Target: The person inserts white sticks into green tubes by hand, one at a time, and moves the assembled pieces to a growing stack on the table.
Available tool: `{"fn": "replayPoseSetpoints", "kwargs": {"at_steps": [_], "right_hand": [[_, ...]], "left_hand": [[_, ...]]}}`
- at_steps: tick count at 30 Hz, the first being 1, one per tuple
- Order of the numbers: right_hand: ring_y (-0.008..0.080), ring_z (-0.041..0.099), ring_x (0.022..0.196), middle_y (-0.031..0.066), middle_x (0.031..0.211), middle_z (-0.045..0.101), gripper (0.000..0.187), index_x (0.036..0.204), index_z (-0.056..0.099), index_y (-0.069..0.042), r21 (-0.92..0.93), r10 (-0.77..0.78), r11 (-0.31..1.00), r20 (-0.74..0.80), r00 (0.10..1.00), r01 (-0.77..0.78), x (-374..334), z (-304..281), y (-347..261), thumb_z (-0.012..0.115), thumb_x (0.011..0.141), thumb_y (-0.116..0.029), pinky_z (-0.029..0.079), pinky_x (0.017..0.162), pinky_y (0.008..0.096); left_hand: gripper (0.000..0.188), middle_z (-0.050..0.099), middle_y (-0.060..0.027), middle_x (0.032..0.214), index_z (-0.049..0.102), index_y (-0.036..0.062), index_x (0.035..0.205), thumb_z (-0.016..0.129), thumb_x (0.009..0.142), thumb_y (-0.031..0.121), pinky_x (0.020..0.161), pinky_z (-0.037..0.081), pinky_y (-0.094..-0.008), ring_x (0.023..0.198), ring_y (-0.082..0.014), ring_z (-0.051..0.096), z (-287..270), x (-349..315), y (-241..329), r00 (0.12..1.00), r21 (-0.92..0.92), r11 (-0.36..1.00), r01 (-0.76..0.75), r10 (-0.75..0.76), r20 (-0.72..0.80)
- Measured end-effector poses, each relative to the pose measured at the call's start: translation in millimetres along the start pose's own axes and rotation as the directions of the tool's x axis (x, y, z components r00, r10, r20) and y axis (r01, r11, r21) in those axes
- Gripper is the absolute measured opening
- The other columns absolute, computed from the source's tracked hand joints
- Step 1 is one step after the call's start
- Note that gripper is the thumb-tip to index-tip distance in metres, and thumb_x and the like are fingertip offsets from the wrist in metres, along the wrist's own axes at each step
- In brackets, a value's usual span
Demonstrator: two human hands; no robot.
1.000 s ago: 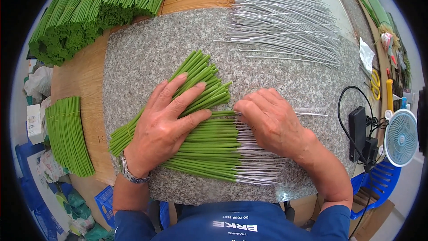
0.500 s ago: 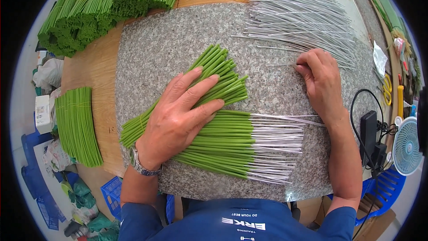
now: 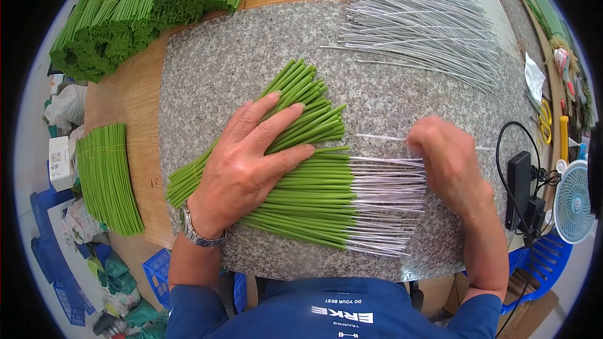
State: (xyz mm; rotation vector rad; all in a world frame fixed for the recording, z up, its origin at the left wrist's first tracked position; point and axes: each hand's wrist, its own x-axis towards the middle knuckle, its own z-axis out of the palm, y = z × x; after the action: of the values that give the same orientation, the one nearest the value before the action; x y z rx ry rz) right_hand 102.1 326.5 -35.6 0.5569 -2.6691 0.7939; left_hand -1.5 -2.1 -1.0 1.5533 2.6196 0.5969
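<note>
My left hand [image 3: 244,154] lies with fingers spread over a fanned bundle of thin green tubes [image 3: 308,100], pressing it from above. Under and beside that hand, a row of green tubes [image 3: 314,204] has pale wires [image 3: 386,204] sticking out of the right-hand ends. To the right, my right hand [image 3: 446,150] pinches a single pale wire [image 3: 380,137], which is blurred by motion. Its left end points toward the top tube of the row, with a gap between them. The wire's other end shows beyond the hand.
A heap of loose silvery wires [image 3: 421,25] lies at the back right of the stone slab [image 3: 207,56]. Big bundles of green tubes [image 3: 125,19] fill the back left; a smaller bundle [image 3: 110,179] is on the wood. Yellow scissors [image 3: 545,122], a black adapter [image 3: 518,188] and a fan [image 3: 573,201] stand right.
My right hand has come nearer from the wire heap, carrying one wire level across the slab. My left hand has stayed on the tubes.
</note>
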Motion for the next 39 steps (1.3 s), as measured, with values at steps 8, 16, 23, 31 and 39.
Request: {"fn": "replayPoseSetpoints", "kwargs": {"at_steps": [8, 16, 23, 31, 39], "right_hand": [[0.0265, 0.070, 0.084, 0.0071, 0.095, 0.067, 0.018, 0.105, 0.067, -0.006, -0.068, -0.014, 0.998, 0.049, 0.999, 0.017, -6.6, 4.1, -12.5, 0.067, 0.087, -0.009, 0.057, 0.073, 0.0392], [0.0253, 0.070, 0.085, 0.0067, 0.096, 0.066, 0.020, 0.106, 0.068, -0.006, -0.029, -0.034, 0.999, 0.056, 0.998, 0.036, -4.1, 7.1, -12.1, 0.068, 0.086, -0.008, 0.057, 0.074, 0.0398], [0.0250, 0.068, 0.086, 0.0067, 0.095, 0.064, 0.020, 0.105, 0.067, -0.006, -0.062, -0.108, 0.992, 0.025, 0.994, 0.110, 9.8, 12.3, -19.4, 0.067, 0.086, -0.010, 0.055, 0.077, 0.0393], [0.0293, 0.065, 0.087, 0.0095, 0.095, 0.060, 0.024, 0.112, 0.062, -0.003, 0.192, -0.095, 0.978, 0.058, 0.994, 0.082, 30.0, 38.5, -49.2, 0.066, 0.090, -0.009, 0.054, 0.079, 0.0434], [0.0216, 0.064, 0.087, 0.0052, 0.094, 0.063, 0.018, 0.102, 0.067, -0.007, 0.106, -0.185, 0.979, 0.100, 0.978, 0.174, 18.0, 30.5, -52.7, 0.077, 0.088, -0.014, 0.047, 0.078, 0.0354]], "left_hand": [[0.032, 0.066, -0.0145, 0.153, 0.085, 0.0181, 0.117, 0.084, 0.086, 0.010, 0.118, 0.049, -0.0541, 0.146, -0.0454, 0.055, 3.1, 0.4, 0.9, 1.000, -0.011, 1.000, 0.003, -0.003, -0.005], [0.032, 0.067, -0.0143, 0.152, 0.085, 0.0180, 0.116, 0.085, 0.085, 0.011, 0.118, 0.049, -0.0540, 0.146, -0.0452, 0.055, 0.4, 0.5, 0.8, 1.000, 0.003, 1.000, 0.003, -0.003, -0.003], [0.032, 0.066, -0.0143, 0.152, 0.085, 0.0170, 0.116, 0.085, 0.085, 0.010, 0.119, 0.048, -0.0548, 0.146, -0.0446, 0.055, -0.8, 0.8, 2.1, 1.000, -0.001, 1.000, 0.004, -0.004, -0.003], [0.034, 0.067, -0.0147, 0.151, 0.081, 0.0087, 0.120, 0.082, 0.086, 0.005, 0.120, 0.047, -0.0554, 0.148, -0.0437, 0.054, -1.0, -2.4, 3.7, 0.999, -0.055, 0.998, 0.034, -0.034, -0.007], [0.033, 0.068, -0.0149, 0.148, 0.079, 0.0042, 0.119, 0.081, 0.086, 0.001, 0.119, 0.050, -0.0514, 0.147, -0.0424, 0.056, 4.4, -1.5, 0.9, 0.996, -0.062, 0.997, 0.043, -0.047, -0.073]]}}
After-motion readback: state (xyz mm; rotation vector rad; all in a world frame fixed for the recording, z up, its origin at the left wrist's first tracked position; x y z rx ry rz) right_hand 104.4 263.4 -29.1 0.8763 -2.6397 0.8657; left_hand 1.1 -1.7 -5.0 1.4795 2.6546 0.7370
